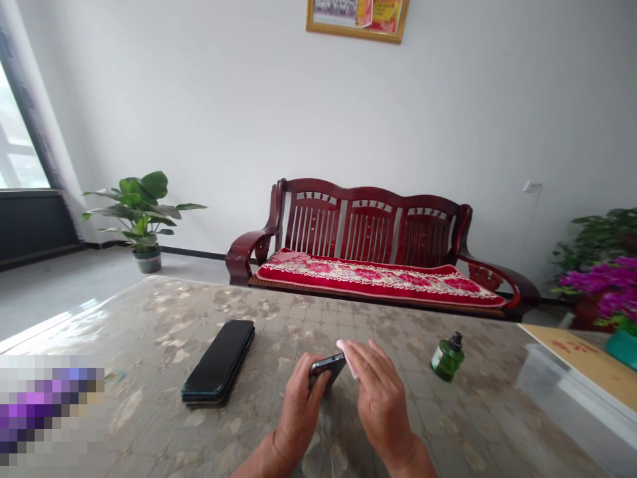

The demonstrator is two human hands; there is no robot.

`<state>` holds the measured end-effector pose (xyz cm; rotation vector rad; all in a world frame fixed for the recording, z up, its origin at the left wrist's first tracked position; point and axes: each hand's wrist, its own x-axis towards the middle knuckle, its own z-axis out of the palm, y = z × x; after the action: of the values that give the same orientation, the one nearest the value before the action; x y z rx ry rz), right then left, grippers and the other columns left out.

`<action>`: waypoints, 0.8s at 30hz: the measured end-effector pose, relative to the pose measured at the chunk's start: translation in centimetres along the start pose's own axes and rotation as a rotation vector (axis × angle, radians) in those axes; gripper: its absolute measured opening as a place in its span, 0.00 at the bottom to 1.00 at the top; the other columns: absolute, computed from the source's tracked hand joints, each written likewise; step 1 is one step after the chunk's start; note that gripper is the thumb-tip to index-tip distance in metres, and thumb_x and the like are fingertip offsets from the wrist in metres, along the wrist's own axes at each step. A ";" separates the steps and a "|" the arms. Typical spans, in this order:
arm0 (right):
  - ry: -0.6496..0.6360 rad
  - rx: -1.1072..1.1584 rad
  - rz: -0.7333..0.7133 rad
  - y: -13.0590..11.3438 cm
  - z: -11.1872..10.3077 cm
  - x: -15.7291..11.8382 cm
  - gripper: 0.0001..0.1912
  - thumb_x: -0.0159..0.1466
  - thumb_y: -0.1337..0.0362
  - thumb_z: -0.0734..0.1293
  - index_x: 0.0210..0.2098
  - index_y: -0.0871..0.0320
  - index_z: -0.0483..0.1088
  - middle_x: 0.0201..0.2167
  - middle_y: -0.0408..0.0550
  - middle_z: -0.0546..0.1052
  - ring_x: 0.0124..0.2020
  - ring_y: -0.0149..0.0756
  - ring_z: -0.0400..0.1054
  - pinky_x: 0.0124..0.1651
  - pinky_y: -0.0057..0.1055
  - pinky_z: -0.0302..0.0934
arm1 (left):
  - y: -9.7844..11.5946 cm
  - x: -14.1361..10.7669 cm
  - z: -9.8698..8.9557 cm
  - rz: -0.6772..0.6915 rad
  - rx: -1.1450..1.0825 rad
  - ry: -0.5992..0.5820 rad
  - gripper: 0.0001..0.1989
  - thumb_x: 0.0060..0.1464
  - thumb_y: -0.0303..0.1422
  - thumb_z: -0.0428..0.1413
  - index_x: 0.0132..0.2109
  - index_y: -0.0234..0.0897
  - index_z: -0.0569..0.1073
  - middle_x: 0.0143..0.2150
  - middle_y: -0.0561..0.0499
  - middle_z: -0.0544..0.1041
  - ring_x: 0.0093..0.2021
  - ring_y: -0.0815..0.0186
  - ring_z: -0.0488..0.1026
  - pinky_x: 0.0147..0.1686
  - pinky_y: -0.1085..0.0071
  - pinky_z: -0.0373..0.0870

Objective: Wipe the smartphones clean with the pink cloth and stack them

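While gripping a slim dark phone (328,363) with a metallic edge firmly in the left hand (301,393), holds a pale pinkish cloth (350,362) under the fingers of the right hand (381,393), stretched out and close together. Holds the slim dark phone well apart from, and to the right of, a stack of flat glossy black phones (219,360). Rests the left thumb on the near face of the held phone. Cannot tell whether touching its right end with the cloth or stopping just beside it. Has both hands over a shiny grey-brown table (279,335) with a leafy pattern, bearing the stack. Has a small green bottle (446,360) with a black top on the same surface, farther right of the stack than both hands. Faces, beyond the stack and to its right, a dark red carved wooden bench (373,192), spread with a red-and-white floral cover (368,273). Sees, beyond the stack and to its left, a broad-leaved green potted plant (146,214).
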<state>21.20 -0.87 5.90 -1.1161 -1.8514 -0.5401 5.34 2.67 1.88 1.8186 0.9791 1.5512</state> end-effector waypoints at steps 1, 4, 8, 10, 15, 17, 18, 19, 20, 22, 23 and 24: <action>-0.010 0.003 0.004 0.1 0.0 0.0 0.24 0.68 0.75 0.56 0.60 0.52 0.65 0.50 0.48 0.77 0.52 0.37 0.71 0.61 0.45 0.61 | -0.1 0.0 0.0 -0.011 0.000 0.000 0.06 0.59 0.34 0.52 0.37 0.38 0.71 0.32 0.52 0.74 0.32 0.64 0.72 0.34 0.70 0.70; 0.000 -0.024 0.075 0.3 -0.1 -0.1 0.21 0.67 0.74 0.55 0.55 0.54 0.69 0.46 0.48 0.78 0.48 0.38 0.72 0.58 0.44 0.63 | -0.4 0.0 0.1 -0.037 0.003 0.013 0.06 0.59 0.35 0.52 0.39 0.39 0.71 0.32 0.53 0.74 0.32 0.64 0.72 0.34 0.70 0.70; 0.002 -0.021 0.269 0.3 -0.5 -0.1 0.16 0.67 0.70 0.54 0.46 0.55 0.71 0.38 0.49 0.79 0.39 0.38 0.73 0.43 0.35 0.67 | -0.2 0.0 0.2 -0.049 0.010 0.047 0.06 0.58 0.35 0.52 0.39 0.39 0.71 0.32 0.53 0.75 0.32 0.64 0.72 0.34 0.70 0.71; -0.015 -0.004 0.323 -0.1 -0.7 0.1 0.14 0.68 0.67 0.54 0.44 0.55 0.70 0.37 0.48 0.78 0.38 0.38 0.73 0.40 0.32 0.66 | 0.1 0.0 0.1 -0.050 0.004 0.050 0.06 0.58 0.36 0.53 0.39 0.39 0.71 0.32 0.53 0.75 0.31 0.64 0.72 0.33 0.71 0.70; 0.012 0.010 0.344 -1.2 -0.7 0.8 0.09 0.68 0.62 0.58 0.42 0.55 0.69 0.33 0.47 0.78 0.33 0.36 0.73 0.36 0.29 0.64 | 0.6 0.2 -0.1 -0.051 -0.015 0.007 0.07 0.59 0.36 0.52 0.37 0.39 0.71 0.30 0.54 0.73 0.29 0.66 0.70 0.31 0.73 0.69; 0.018 0.021 0.354 -1.4 -0.6 0.9 0.08 0.67 0.62 0.59 0.39 0.55 0.68 0.29 0.46 0.77 0.30 0.35 0.72 0.33 0.28 0.63 | 0.6 0.2 -0.2 -0.056 -0.013 -0.002 0.07 0.59 0.36 0.52 0.36 0.39 0.71 0.29 0.54 0.73 0.29 0.66 0.70 0.31 0.73 0.68; 0.018 0.021 0.354 -1.5 -0.6 0.9 0.07 0.67 0.63 0.59 0.37 0.55 0.68 0.28 0.45 0.76 0.29 0.35 0.71 0.32 0.27 0.62 | 0.6 0.1 -0.2 -0.057 -0.010 -0.003 0.07 0.59 0.36 0.52 0.36 0.39 0.71 0.29 0.54 0.73 0.29 0.66 0.70 0.31 0.73 0.68; 0.013 0.017 0.347 -1.5 -0.7 0.9 0.06 0.66 0.64 0.59 0.36 0.55 0.67 0.27 0.44 0.75 0.28 0.34 0.71 0.32 0.27 0.61 | 0.6 0.1 -0.2 -0.056 -0.008 -0.004 0.07 0.59 0.35 0.52 0.36 0.39 0.71 0.29 0.54 0.73 0.29 0.66 0.70 0.32 0.73 0.68; 0.007 0.010 0.334 -1.6 -0.7 0.9 0.06 0.65 0.65 0.59 0.34 0.54 0.67 0.26 0.44 0.74 0.27 0.34 0.70 0.31 0.27 0.61 | 0.5 0.1 -0.3 -0.052 -0.005 -0.005 0.07 0.59 0.35 0.52 0.36 0.39 0.71 0.30 0.54 0.73 0.30 0.66 0.70 0.32 0.73 0.68; -0.001 -0.001 0.302 -1.6 -0.8 1.0 0.06 0.64 0.66 0.60 0.33 0.54 0.68 0.25 0.44 0.74 0.27 0.34 0.69 0.32 0.28 0.60 | 0.5 0.1 -0.3 -0.048 -0.002 -0.009 0.07 0.59 0.35 0.52 0.36 0.39 0.72 0.30 0.54 0.73 0.30 0.66 0.70 0.33 0.73 0.68; -0.002 0.000 0.288 -1.7 -0.9 1.1 0.06 0.64 0.66 0.60 0.33 0.54 0.69 0.25 0.44 0.74 0.27 0.34 0.69 0.32 0.28 0.60 | 0.4 0.1 -0.3 -0.047 -0.001 -0.012 0.07 0.59 0.35 0.51 0.36 0.39 0.72 0.30 0.54 0.73 0.30 0.66 0.70 0.33 0.73 0.68; -0.003 0.007 0.276 -1.7 -1.0 1.2 0.06 0.65 0.66 0.61 0.33 0.54 0.69 0.25 0.44 0.74 0.27 0.34 0.69 0.33 0.28 0.61 | 0.4 0.2 -0.3 -0.048 -0.001 -0.014 0.07 0.59 0.35 0.51 0.36 0.39 0.71 0.30 0.54 0.73 0.30 0.66 0.70 0.33 0.73 0.68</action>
<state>19.96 -1.90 7.59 -1.3417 -1.6636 -0.3721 5.13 2.54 2.36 1.7898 1.0080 1.5077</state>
